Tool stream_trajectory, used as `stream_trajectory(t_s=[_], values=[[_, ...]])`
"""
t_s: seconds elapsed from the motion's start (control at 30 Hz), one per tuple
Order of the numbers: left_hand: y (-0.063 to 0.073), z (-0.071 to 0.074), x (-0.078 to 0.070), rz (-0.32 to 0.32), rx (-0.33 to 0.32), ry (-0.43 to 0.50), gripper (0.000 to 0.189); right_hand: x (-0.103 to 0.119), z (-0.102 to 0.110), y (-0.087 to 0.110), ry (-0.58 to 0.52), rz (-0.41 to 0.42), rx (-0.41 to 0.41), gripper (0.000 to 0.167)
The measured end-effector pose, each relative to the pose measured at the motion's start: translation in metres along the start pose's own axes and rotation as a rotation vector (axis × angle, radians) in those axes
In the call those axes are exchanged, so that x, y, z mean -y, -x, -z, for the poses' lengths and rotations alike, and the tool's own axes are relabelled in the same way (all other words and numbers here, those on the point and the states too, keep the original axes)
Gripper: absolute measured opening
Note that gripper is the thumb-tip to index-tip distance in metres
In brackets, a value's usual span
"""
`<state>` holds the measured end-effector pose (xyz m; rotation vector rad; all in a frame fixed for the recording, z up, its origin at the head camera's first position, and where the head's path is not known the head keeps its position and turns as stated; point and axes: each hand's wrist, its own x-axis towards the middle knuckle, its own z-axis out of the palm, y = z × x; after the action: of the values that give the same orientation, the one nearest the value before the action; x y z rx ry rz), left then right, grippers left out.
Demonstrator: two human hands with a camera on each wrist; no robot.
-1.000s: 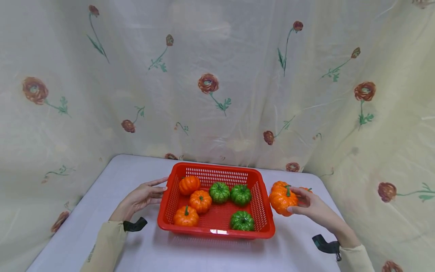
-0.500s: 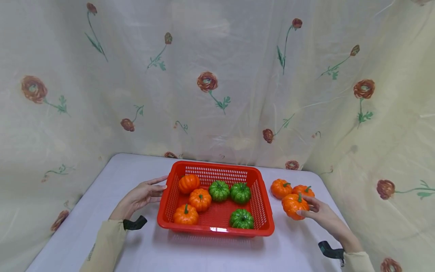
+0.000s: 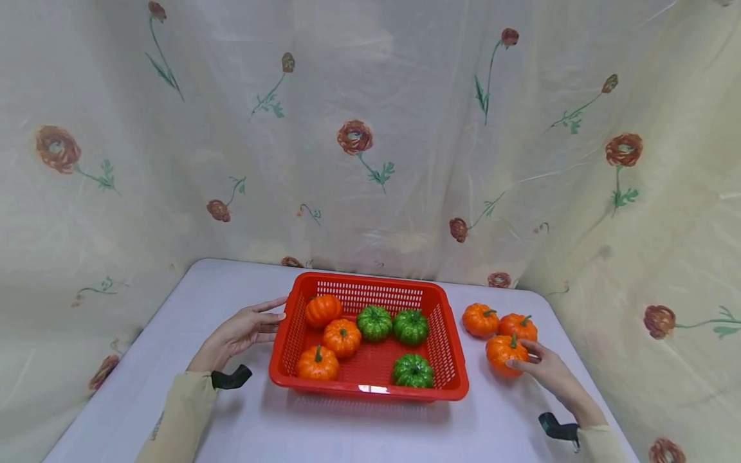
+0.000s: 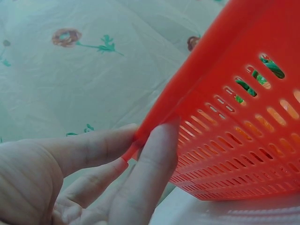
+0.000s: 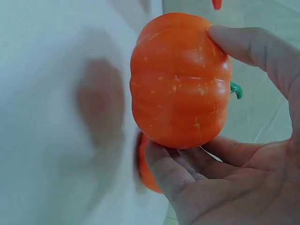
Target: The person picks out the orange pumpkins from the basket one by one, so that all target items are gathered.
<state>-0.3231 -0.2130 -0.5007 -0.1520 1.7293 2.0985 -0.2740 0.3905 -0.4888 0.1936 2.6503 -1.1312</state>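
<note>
My left hand (image 3: 246,332) is at the left side of a red plastic basket (image 3: 370,393). In the left wrist view its thumb and fingers pinch the basket's rim (image 4: 187,79). My right hand (image 3: 547,368) grips a small orange pumpkin (image 3: 502,357) with a green stem, to the right of the basket. In the right wrist view the thumb is on one side of this pumpkin (image 5: 180,84) and the fingers on the other; its shadow falls on the table beside it. Whether it touches the table I cannot tell. Two more orange pumpkins, one left (image 3: 480,319) and one right (image 3: 518,326), stand just behind it.
Inside the basket are three orange pumpkins, one in the middle (image 3: 342,338), and three green pumpkins, one at the front right (image 3: 413,371). A white table (image 3: 347,437) carries everything. A flower-patterned curtain (image 3: 405,161) hangs behind and at the sides.
My right hand has moved the orange pumpkin from close to the basket's right side rightward and down, bringing the two pumpkins behind into view. The left hand stays at the basket.
</note>
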Motion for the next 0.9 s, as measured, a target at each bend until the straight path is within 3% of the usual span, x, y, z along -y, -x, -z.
stream_trajectory(t_s=[0.53,0.9], values=[[0.003,-0.001,-0.001,0.005,-0.008,0.002,0.062,-0.016,-0.013,-0.016,0.002,-0.016,-0.019,0.09],[0.003,-0.002,0.0,-0.001,-0.025,-0.01,0.059,-0.015,-0.015,-0.021,-0.003,-0.029,-0.03,0.093]])
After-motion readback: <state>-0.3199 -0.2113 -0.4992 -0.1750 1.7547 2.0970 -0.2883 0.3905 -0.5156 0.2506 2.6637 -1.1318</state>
